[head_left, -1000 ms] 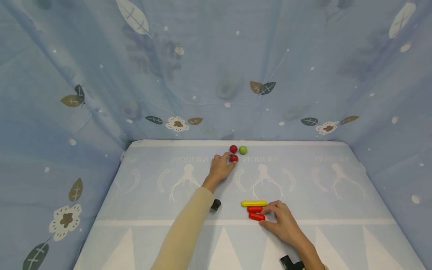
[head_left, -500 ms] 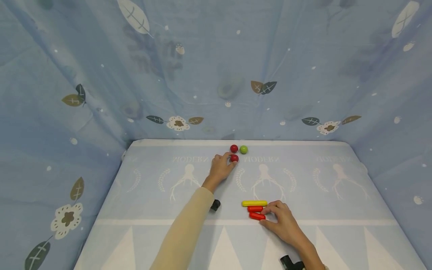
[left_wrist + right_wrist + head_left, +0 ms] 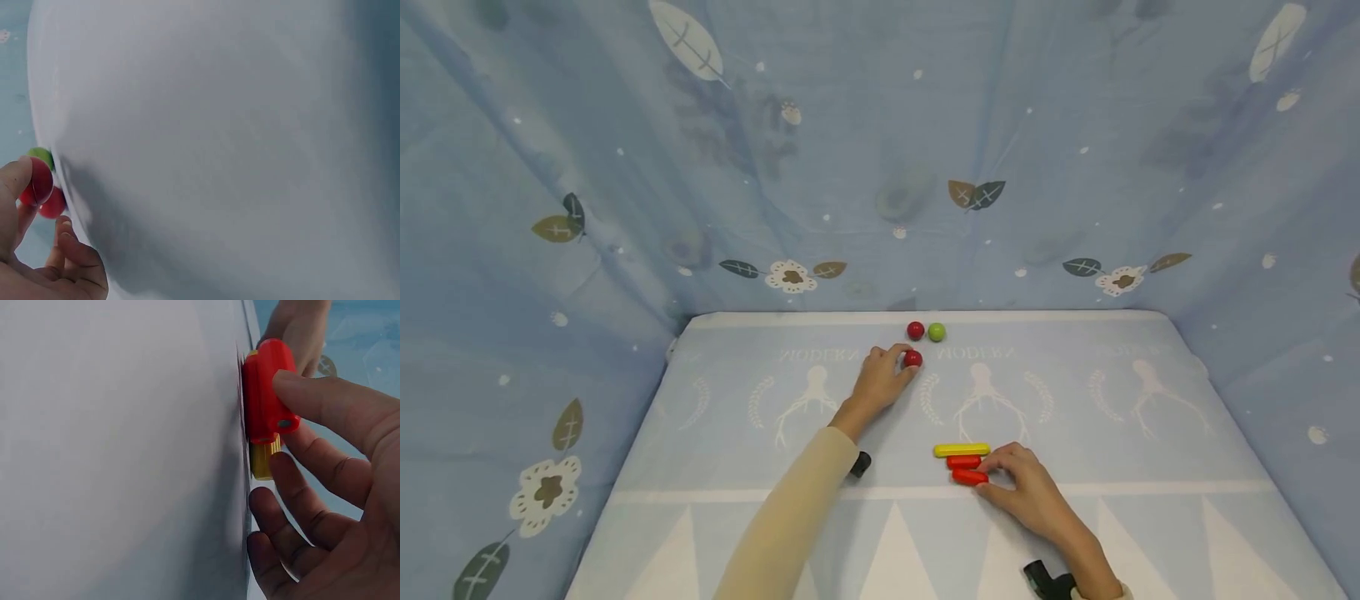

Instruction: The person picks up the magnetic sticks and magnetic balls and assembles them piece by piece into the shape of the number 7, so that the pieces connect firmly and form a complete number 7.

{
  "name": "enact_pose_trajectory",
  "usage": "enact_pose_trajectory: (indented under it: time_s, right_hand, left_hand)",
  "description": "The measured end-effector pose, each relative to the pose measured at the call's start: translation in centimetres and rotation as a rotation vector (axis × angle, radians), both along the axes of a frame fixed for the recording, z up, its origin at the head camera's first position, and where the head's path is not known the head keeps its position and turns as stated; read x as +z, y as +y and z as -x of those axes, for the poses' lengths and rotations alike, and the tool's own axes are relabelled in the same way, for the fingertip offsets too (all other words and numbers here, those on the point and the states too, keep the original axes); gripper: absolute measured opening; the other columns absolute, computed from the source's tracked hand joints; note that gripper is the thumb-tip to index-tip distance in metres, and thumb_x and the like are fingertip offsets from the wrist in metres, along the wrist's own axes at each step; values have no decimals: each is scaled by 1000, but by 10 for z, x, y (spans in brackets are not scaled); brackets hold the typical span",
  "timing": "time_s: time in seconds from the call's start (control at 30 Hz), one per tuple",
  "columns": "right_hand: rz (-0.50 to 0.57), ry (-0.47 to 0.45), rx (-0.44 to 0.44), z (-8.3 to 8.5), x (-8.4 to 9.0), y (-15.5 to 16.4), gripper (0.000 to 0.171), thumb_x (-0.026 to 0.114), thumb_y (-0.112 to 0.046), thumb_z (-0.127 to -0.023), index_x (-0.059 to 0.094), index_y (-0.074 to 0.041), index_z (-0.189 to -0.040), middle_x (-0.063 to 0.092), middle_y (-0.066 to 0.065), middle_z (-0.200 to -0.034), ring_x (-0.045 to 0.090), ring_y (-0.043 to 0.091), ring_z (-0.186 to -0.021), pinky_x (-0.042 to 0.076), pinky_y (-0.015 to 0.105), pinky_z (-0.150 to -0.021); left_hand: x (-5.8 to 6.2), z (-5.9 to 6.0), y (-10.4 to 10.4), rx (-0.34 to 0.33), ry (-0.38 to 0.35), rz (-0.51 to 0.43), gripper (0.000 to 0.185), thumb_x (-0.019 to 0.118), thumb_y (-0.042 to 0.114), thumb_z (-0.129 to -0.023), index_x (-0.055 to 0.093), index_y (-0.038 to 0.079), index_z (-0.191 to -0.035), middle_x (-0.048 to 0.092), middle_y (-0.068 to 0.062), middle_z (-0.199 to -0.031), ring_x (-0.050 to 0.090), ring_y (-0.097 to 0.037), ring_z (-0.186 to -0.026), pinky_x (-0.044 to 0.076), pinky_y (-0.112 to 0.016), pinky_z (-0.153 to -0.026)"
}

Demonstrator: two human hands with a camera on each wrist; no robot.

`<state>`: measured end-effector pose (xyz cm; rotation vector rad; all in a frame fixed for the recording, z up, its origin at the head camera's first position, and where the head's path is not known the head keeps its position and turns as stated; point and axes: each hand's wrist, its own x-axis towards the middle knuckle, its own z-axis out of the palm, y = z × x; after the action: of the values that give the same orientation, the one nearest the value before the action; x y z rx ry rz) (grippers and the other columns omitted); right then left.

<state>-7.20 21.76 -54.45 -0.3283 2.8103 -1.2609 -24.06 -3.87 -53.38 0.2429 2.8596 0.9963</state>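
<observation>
My left hand (image 3: pixel 880 379) pinches a small red ball (image 3: pixel 913 358) between thumb and finger. Just beyond it a second red ball (image 3: pixel 915 331) and a green ball (image 3: pixel 936 332) sit side by side near the table's far edge. In the left wrist view the held red ball (image 3: pixel 39 182) partly covers the other two. Nearer me, my right hand (image 3: pixel 1030 492) pinches the right end of a short red stick (image 3: pixel 969 477). Behind that lie another red stick (image 3: pixel 964 462) and a longer yellow stick (image 3: pixel 961 450). The right wrist view shows my thumb on the red stick (image 3: pixel 275 403).
A pale patterned cloth covers the table (image 3: pixel 700 533). Blue patterned curtain (image 3: pixel 865 167) hangs behind it and along both sides. Black devices are worn at the left wrist (image 3: pixel 860 464) and the right wrist (image 3: pixel 1048 581).
My left hand has drawn its red ball slightly toward me, away from the other balls. In my right hand the red stick has shifted slightly and tilts less.
</observation>
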Motion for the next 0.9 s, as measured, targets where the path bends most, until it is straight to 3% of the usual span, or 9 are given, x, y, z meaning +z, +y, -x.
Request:
enact_pose_trajectory:
  time_s: [0.4, 0.63, 0.9]
  right_hand:
    - [81, 130, 79, 10, 10, -16, 26, 86, -17, -81, 72, -24, -101, 59, -10, -100, 57, 15, -91, 48, 33, -78]
    - [103, 102, 138, 26, 21, -46, 23, 84, -15, -83, 72, -25, -100, 58, -8, -97, 54, 13, -91, 48, 32, -79]
    - [157, 113, 200, 48, 29, -84, 18, 82, -18, -86, 72, -24, -100, 60, 3, -97, 55, 21, -89, 48, 35, -79]
  left_hand:
    - [9, -33, -53, 9, 18, 13, 44, 68, 38, -96, 59, 21, -136, 53, -8, -109, 52, -22, -93, 47, -41, -80]
    - [9, -56, -81, 26, 34, 4, 43, 71, 36, -94, 61, 22, -133, 55, -9, -110, 53, -22, -93, 46, -40, -78]
    - [7, -80, -107, 36, 24, -24, 42, 74, 32, -93, 62, 21, -131, 55, -9, -107, 50, -19, -85, 44, -37, -71]
